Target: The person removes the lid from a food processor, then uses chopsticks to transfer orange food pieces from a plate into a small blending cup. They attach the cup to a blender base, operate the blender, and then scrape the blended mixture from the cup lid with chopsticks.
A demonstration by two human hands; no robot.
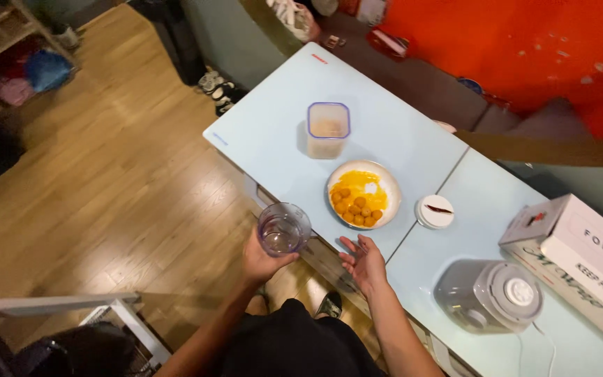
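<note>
- The left hand [263, 258] has its fingers wrapped round a clear cup [284, 229], gripping it from below and behind; the cup is upright, held just off the table's near edge, over the wooden floor [106, 195].
- The right hand [364, 262] is open and holds nothing, fingers [354, 245] loosely spread, palm turned toward the cup, at the near edge of the pale blue table [273, 132].
- Just beyond the right hand sits a white plate [389, 187] with yellow balls and a yellow smear.
- Past the plate stands a square tub [328, 129] with a purple rim.
- Right of the plate lies a round white lid [435, 211]; nearer, a grey round appliance [488, 295] and a white box [581, 262].
</note>
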